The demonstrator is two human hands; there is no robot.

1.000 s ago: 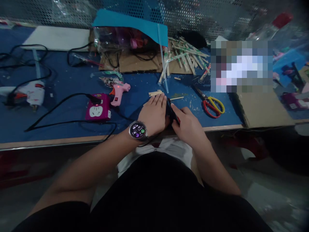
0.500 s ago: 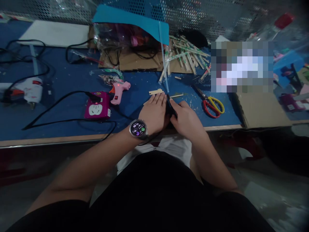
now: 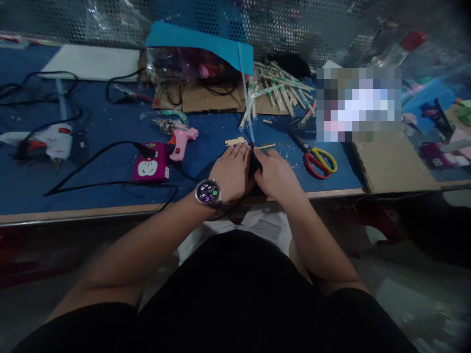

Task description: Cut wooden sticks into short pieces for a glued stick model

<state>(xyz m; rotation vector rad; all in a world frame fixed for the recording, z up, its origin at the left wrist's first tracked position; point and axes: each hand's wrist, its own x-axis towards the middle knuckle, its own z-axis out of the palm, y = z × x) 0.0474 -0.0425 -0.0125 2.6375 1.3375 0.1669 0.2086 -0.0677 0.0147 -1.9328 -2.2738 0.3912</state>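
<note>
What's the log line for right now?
left hand: laid flat at pale sticks | right hand: gripping dark object, mostly hidden | scissors, pink glue gun: on blue table

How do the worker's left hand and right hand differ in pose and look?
1. The left hand lies flat, fingers straight and side by side; the right hand is curled at a black object.
2. The left hand has a lit watch at its wrist; the right hand's wrist is bare.

Both are ungloved and close together at the table's near edge.
</note>
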